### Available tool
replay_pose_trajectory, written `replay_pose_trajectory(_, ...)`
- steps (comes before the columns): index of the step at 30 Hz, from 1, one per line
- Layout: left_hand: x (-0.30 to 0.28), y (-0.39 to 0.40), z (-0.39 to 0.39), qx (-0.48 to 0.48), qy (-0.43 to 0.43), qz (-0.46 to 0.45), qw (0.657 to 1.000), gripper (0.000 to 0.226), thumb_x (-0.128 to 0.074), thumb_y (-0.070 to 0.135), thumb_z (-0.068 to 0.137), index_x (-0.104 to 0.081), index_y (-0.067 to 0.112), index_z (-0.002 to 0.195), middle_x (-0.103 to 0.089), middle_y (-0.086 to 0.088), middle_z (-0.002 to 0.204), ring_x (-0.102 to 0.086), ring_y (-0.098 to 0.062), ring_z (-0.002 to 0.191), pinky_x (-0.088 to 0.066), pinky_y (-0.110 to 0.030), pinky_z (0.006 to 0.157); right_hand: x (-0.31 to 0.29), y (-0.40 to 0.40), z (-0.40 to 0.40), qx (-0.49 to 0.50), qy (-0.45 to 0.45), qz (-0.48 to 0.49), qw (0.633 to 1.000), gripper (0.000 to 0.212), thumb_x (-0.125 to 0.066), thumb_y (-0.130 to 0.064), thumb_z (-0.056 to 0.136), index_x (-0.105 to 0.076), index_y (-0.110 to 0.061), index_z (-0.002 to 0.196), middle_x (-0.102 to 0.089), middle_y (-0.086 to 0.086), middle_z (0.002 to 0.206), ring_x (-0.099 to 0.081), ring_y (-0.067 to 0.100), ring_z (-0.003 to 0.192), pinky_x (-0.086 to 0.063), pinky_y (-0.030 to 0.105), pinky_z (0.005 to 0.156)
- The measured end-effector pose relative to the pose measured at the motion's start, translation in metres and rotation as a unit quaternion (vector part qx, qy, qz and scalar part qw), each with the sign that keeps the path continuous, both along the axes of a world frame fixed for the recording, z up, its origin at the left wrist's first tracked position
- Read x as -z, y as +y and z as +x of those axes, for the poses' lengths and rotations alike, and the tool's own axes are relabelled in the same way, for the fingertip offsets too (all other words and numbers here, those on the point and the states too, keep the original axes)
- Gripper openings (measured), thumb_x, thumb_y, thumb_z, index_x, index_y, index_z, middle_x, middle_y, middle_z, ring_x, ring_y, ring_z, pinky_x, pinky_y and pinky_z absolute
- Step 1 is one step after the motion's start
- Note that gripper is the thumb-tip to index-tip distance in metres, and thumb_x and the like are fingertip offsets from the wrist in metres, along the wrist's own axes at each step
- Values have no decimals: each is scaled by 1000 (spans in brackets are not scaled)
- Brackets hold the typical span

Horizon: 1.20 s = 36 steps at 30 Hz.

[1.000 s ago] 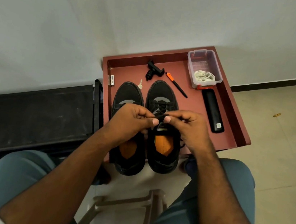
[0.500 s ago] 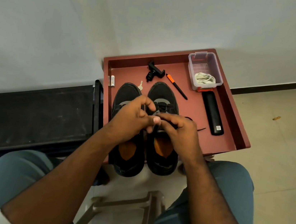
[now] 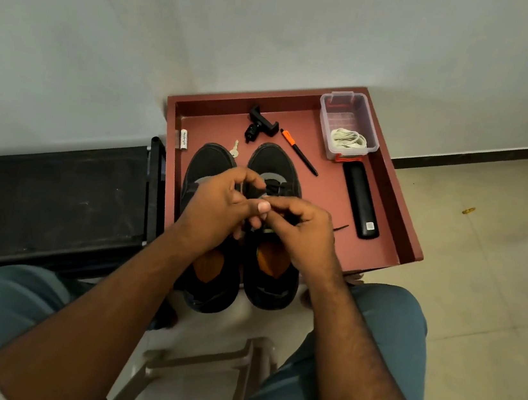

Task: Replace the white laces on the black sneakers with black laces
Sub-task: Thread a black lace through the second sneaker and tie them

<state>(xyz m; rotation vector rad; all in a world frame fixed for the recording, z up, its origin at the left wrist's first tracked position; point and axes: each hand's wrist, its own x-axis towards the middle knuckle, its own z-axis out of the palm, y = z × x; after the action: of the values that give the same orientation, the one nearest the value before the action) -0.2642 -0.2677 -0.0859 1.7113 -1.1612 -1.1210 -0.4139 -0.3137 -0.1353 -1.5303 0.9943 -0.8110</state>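
Note:
Two black sneakers with orange insoles stand side by side on the red tray (image 3: 398, 217), heels toward me. Black laces (image 3: 275, 189) cross the right sneaker (image 3: 272, 164). Over its tongue my left hand (image 3: 218, 205) and my right hand (image 3: 299, 228) meet, fingers curled, each pinching part of the black lace. One loose lace end (image 3: 341, 227) trails onto the tray past my right hand. The left sneaker (image 3: 208, 165) lies partly hidden under my left hand. White laces (image 3: 348, 139) lie coiled in a clear plastic box (image 3: 337, 102) at the tray's far right.
On the tray lie a black clamp (image 3: 258, 127), an orange-capped pen (image 3: 299, 152), a key (image 3: 234, 149), a white tube (image 3: 184, 139) and a long black case (image 3: 360, 200). A dark bench (image 3: 48, 198) stands to the left. My knees and a plastic stool (image 3: 201, 359) are below.
My hands have moved closer together over the right sneaker, the left hand crossing toward the right. A loose lace end now lies out to the right on the tray.

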Motion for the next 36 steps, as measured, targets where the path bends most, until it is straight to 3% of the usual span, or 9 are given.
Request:
replay_pose_trajectory(4, 12, -4, 0, -69, 6, 2, 998, 29, -65, 18, 93, -55, 14, 120, -71, -13, 73, -58, -11, 47, -45, -18, 43, 2, -10, -9, 48, 29, -37, 998, 15, -70, -4, 86, -75, -15, 95, -70, 0, 95, -66, 7, 92, -53, 23, 84)
replay_pose_trajectory(7, 32, -8, -1, -128, -17, 54, 990, 28, -67, 19, 92, -60, 11, 117, -69, -14, 85, -66, -16, 69, -57, -27, 56, 12, -18, -14, 108, 81, -36, 990, 16, -66, -7, 88, -71, -22, 90, -64, -5, 96, -62, 8, 94, -52, 25, 84)
replay_pose_trajectory(12, 44, -13, -25, -55, -75, 91, 991, 27, -81, 26, 77, -64, 21, 97, -62, 10, 89, -59, -5, 82, -52, -23, 76, 28, -16, 1, 79, 172, -47, 981, 10, -60, -13, 92, -68, -19, 89, -53, -12, 91, -53, 18, 103, -49, 39, 90)
replay_pose_trajectory(14, 48, -13, -26, -74, -98, 87, 989, 23, -76, 19, 79, -72, 15, 101, -70, 5, 92, -65, -10, 86, -57, -34, 81, 33, -15, 5, 73, 212, -67, 972, 9, -59, -16, 93, -68, -16, 91, -50, -11, 93, -51, 19, 103, -47, 37, 88)
replay_pose_trajectory(17, 50, -12, -19, -74, -84, 96, 989, 21, -64, 9, 85, -77, 17, 100, -75, -1, 86, -71, -16, 79, -60, -40, 76, 39, -11, 11, 87, 232, -85, 965, 9, -58, -16, 93, -67, -15, 92, -52, -7, 94, -51, 19, 99, -42, 27, 81)
replay_pose_trajectory(21, 46, -12, -10, -106, 19, 124, 986, 30, -56, -3, 90, -75, 19, 95, -74, -3, 85, -68, -6, 66, -55, -20, 63, 44, -8, 20, 86, 243, -111, 960, 11, -57, -16, 95, -68, -15, 96, -53, -4, 96, -48, 15, 98, -39, 23, 81)
replay_pose_trajectory(25, 47, -15, -4, -142, 93, 179, 969, 32, -54, -8, 90, -73, 11, 108, -74, -12, 101, -65, -24, 86, -53, -36, 79, 44, -9, 25, 87, 225, -79, 967, 12, -55, -17, 95, -67, -16, 95, -49, -8, 96, -49, 15, 98, -47, 31, 82)
replay_pose_trajectory(33, 42, -19, -3, -173, 185, 194, 948, 20, -60, 5, 93, -70, 4, 110, -72, -12, 104, -71, -20, 90, -60, -25, 70, 48, -11, 26, 24, 288, -88, 953, 17, -53, -24, 98, -68, -17, 102, -54, 0, 103, -45, 17, 99, -45, 34, 83)
replay_pose_trajectory(36, 43, -24, -11, -189, 104, 177, 960, 12, -60, 11, 95, -72, 11, 93, -72, -9, 92, -70, -21, 81, -61, -30, 68, 48, -12, 24, 15, 285, -84, 955, 18, -54, -24, 98, -69, -18, 104, -54, 1, 104, -46, 19, 99, -44, 34, 83)
